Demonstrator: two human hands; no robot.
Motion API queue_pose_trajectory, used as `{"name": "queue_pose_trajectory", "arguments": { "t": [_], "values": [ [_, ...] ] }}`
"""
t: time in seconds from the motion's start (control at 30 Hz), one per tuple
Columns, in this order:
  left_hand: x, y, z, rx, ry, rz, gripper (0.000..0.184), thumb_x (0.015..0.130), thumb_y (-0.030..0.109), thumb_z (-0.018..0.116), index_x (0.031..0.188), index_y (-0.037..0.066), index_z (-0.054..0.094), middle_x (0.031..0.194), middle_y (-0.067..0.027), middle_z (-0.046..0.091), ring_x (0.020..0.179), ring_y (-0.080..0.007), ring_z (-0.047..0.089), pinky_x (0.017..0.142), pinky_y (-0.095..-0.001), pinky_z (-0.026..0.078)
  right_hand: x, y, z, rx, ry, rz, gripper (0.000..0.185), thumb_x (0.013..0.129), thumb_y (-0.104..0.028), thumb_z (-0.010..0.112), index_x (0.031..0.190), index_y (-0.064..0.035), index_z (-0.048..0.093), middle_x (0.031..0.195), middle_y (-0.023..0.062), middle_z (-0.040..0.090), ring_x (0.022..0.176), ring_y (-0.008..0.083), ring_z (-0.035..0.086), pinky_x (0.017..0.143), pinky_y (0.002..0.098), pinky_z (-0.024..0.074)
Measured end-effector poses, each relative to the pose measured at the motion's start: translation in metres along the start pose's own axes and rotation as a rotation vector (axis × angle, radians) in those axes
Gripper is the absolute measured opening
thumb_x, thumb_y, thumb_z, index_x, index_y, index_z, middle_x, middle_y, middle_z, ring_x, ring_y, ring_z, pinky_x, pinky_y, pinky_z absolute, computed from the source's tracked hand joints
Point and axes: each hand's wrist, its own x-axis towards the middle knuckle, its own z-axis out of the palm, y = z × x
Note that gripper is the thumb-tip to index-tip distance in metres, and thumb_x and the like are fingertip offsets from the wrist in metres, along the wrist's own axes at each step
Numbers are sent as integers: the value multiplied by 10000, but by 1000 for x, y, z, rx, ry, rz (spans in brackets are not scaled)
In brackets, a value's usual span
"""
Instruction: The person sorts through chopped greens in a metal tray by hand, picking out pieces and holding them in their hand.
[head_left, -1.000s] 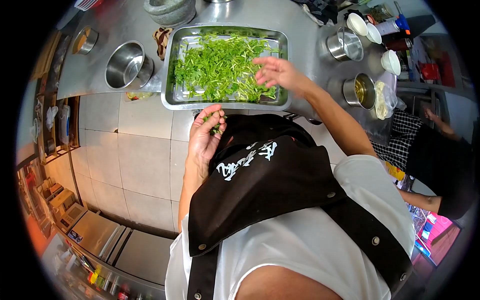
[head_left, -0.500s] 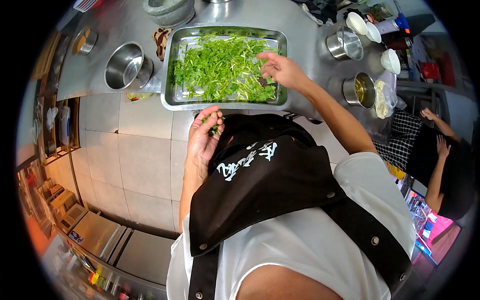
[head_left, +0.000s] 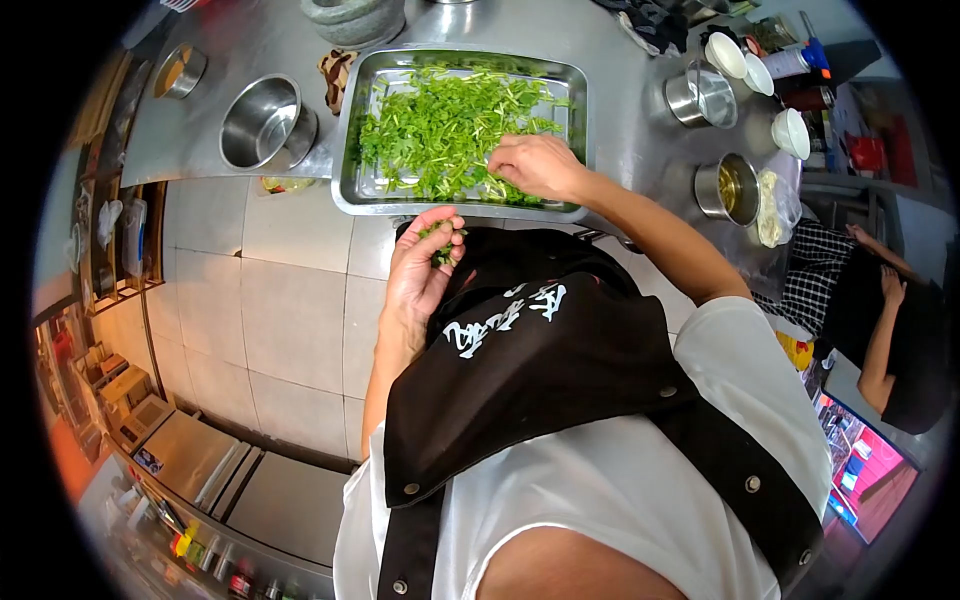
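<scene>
Chopped cilantro (head_left: 440, 130), leaves and pale stems mixed, lies spread in a rectangular steel tray (head_left: 352, 185) on the counter. My right hand (head_left: 540, 167) is over the tray's right side, its fingers curled together and dipped into the cilantro; the fingertips are partly hidden among the greens. Just outside the tray's front edge, my left hand (head_left: 422, 265) is turned palm up, with fingers and thumb closed around a small clump of the same greens. Bare tray bottom shows along the back and right.
Left of the tray stand a steel pot (head_left: 265, 125), a brown patterned cloth (head_left: 337, 80) and a stone mortar (head_left: 355, 20). To the right are steel pots (head_left: 700, 97), white bowls (head_left: 790, 133) and a plastic bag (head_left: 785, 200). Another person (head_left: 880, 330) is at far right.
My right hand has come down and left into the cilantro, its fingers going from spread to curled together. My left hand still holds its clump. The view has shifted slightly.
</scene>
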Motion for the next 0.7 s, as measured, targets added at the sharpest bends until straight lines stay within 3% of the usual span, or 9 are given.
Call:
{"name": "queue_pose_trajectory", "arguments": {
  "t": [0.1,0.2,0.3,0.33,0.4,0.5,0.6,0.63,0.7],
  "values": [
    [1,1,-3,-5,0,7,207,844,-5,585,1050,12,583,919,-74,633,734,-117,568,659,-230,471,7,-4,-1,-245,-84,84,157,809,-78,498,880,-99,636,906,65,621,842,290,603,712,396,494],
    [1,-1,-7,-19,0,17,203,844,-4,586,1046,11,586,914,-72,632,732,-115,567,657,-230,469,5,4,7,-153,81,22,106,790,-122,538,834,-69,618,816,83,616,742,279,618,616,415,494],
    [2,0,-6,-14,7,12,206,850,-11,570,1055,8,576,915,-81,626,734,-124,566,650,-236,477,5,16,-3,193,172,231,139,791,-150,551,863,-60,629,799,97,632,683,265,614,605,382,491],
    [1,0,-5,-12,12,9,209,853,-14,561,1060,6,571,917,-87,623,736,-129,565,647,-239,481,9,34,1,377,264,377,177,791,-147,558,923,-50,627,732,85,634,629,218,605,596,332,489],
    [-1,1,-5,-14,18,15,199,848,-4,581,1046,9,583,904,-73,628,730,-117,566,649,-232,475,9,56,-22,767,334,569,257,795,-115,557,1042,-51,585,781,66,614,686,173,596,618,303,485],
    [2,3,-8,-39,3,24,193,845,1,590,1038,10,588,897,-68,630,730,-113,565,646,-227,473,2,58,-36,902,319,667,385,792,-99,566,1170,-51,507,874,68,585,756,153,576,638,282,478],
    [5,4,-11,-49,-36,33,199,850,5,586,1049,10,578,901,-72,620,739,-121,561,646,-233,474,-3,54,-23,886,133,609,420,859,-115,563,1258,-67,439,1011,75,582,922,155,582,772,269,465],
    [5,5,-9,-42,-51,33,210,853,10,584,1063,10,569,910,-74,615,744,-126,557,651,-239,473,-3,45,-21,759,139,582,397,882,-133,536,1260,-59,441,991,79,588,923,173,600,753,273,478],
    [5,8,-8,-27,-58,30,223,855,13,582,1077,10,560,918,-76,609,749,-131,555,656,-245,473,-6,36,-30,983,11,653,393,888,-134,523,1266,-66,439,981,77,588,903,168,604,739,272,481]
  ]
}}
